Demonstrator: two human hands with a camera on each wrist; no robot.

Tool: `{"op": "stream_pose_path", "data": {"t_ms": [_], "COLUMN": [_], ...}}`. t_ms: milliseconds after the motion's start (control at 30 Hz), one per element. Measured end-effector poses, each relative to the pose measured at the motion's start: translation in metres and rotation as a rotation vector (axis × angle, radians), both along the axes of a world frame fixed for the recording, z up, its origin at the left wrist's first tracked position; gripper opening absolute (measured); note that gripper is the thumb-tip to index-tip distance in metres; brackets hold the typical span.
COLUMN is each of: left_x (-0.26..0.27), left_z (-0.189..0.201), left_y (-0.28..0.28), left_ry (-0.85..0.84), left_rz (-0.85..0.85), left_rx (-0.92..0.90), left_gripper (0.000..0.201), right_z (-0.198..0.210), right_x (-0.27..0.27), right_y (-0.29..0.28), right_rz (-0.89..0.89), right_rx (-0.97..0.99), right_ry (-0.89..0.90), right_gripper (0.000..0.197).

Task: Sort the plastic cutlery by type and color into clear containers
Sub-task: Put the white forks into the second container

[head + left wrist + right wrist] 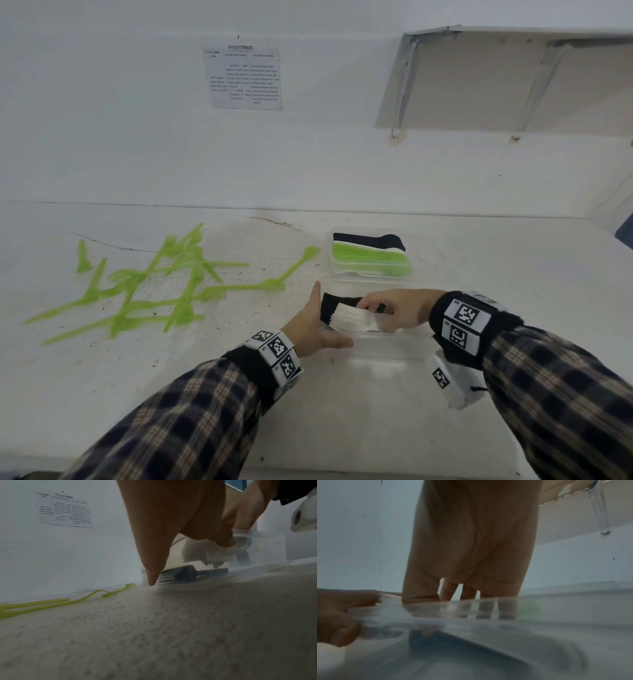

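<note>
hands (349,318) on white cutlery stack (352,318)

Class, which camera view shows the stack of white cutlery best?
The head view: the white cutlery stack shows whole, between the left hand and right hand, beside black pieces. The left wrist view gives a blurred side glimpse through the clear container; the right wrist view shows only a smear.

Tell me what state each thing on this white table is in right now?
Near clear plastic container: open, holding black and white cutlery.
Stack of white plastic forks: held by both hands inside it.
Far clear container: open, filled with black, white and green stacks.
Loose green plastic forks: scattered, unsorted.
Left hand: steadies stack's end.
Right hand: grips stack.
</note>
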State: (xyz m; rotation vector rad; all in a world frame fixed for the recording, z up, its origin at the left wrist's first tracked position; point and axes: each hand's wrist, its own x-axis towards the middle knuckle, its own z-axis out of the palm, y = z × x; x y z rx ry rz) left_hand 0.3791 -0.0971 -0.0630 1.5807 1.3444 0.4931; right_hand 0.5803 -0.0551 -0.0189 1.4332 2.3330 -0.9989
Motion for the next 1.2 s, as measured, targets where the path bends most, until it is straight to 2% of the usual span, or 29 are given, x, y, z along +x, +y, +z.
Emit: {"op": "stream_pose_path", "data": {"t_ms": [300,433,533,700,800,1100,1200], "left_x": [-0.001,-0.002,-0.003,-0.003,-0.003,-0.002,-0.001], "left_z": [-0.004,-0.007,-0.008,-0.008,-0.010,-0.013,-0.011], "left_y": [0.004,0.005,0.006,0.006,0.006,0.007,0.005], "left_ry": [0.057,0.066,0.054,0.049,0.058,0.061,0.105], "left_rz": [-0.005,0.002,0.004,0.003,-0.002,0.005,0.009], "left_rx": [0.014,0.018,0.013,0.013,0.028,0.029,0.057], "left_gripper": [0.126,0.127,0.128,0.123,0.122,0.124,0.120], "right_z": [0.006,0.006,0.004,-0.009,-0.013,-0.020,-0.019], "right_x": [-0.023,-0.035,-0.037,-0.034,-0.036,-0.037,-0.031], "right_y": [0.002,-0.001,-0.001,-0.005,-0.008,-0.010,-0.006], "right_rz": [0.177,0.238,0.260,0.184,0.136,0.084,0.046], "right_rx": [-0.076,0.028,0.052,0.243,0.326,0.375,0.378], "right_ry": [-0.156,-0.275,-0.296,-0.167,-0.107,-0.001,0.014], "right_gripper": [0.046,0.046,0.039,0.028,0.033,0.039,0.058]}}
